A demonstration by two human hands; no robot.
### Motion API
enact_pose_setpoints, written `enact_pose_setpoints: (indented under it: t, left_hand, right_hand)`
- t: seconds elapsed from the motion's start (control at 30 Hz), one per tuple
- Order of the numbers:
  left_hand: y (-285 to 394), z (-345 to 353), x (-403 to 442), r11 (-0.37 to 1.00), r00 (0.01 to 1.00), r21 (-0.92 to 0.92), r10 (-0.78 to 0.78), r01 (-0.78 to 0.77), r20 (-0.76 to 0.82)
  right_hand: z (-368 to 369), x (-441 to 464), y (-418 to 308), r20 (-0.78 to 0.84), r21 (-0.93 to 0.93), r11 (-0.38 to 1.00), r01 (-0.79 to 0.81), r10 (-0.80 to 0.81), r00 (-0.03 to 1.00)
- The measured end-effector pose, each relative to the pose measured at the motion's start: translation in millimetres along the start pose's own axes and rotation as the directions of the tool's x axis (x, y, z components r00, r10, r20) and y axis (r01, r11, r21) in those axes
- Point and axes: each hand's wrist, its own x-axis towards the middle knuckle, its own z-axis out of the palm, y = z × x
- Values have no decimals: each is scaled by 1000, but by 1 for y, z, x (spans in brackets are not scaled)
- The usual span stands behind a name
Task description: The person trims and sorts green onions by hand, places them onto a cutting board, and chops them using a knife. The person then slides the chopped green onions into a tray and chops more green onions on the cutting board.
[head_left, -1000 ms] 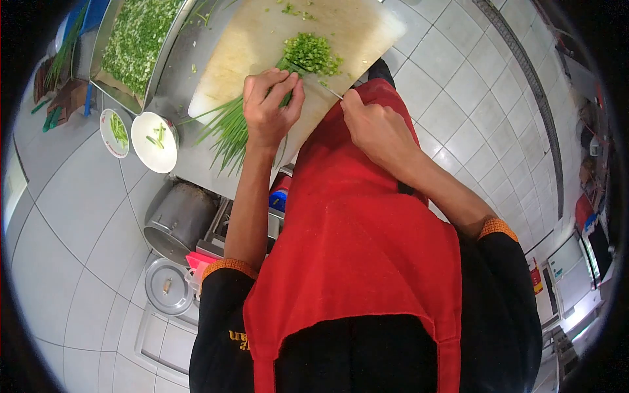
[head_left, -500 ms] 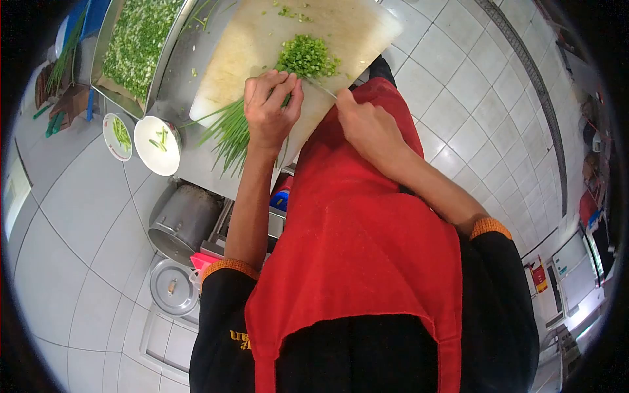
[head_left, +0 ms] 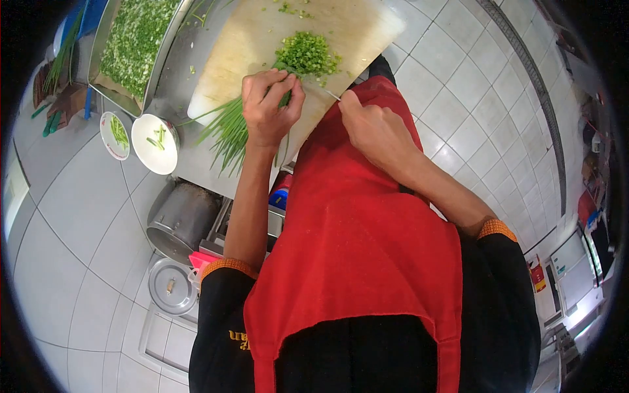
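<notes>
My left hand [head_left: 270, 108] presses a bunch of long green onions [head_left: 229, 134] onto the pale cutting board [head_left: 242, 39], its fingers bent around the cut ends. My right hand [head_left: 377, 128] is closed on a knife [head_left: 333, 95], whose thin blade points toward the bunch; most of the blade is hard to make out. Just beyond the fingertips lies a heap of chopped green onion [head_left: 306, 55], with smaller bits scattered farther up the board.
A metal tray [head_left: 155, 77] of chopped green onion stands left of the board. Below it are a small bowl [head_left: 114, 147] and a larger white bowl [head_left: 154, 152], both with green pieces. A metal pot [head_left: 180, 219] and a round lid [head_left: 171, 286] are lower left.
My right hand and the knife moved slightly left, then back to the right. My left hand stays on the bunch, and the view has shifted a little.
</notes>
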Motion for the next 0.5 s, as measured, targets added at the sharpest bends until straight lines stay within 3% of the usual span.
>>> enact_pose_setpoints:
  t: [0.17, 0.3, 0.5]
  left_hand:
    - [-2, 2, -3, 999, 999, -41, -32, 32, -4]
    - [-2, 1, -2, 998, 999, -44, -32, 33, 19]
    - [8, -10, 6, 997, 990, 75, -23, 13, 139]
  right_hand:
    - [2, 11, -6, 32, -46, 999, -4, 5, 999]
    - [12, 31, -15, -40, -77, 997, -1, -3, 999]
    - [17, 35, -19, -117, -67, 998, 3, -11, 993]
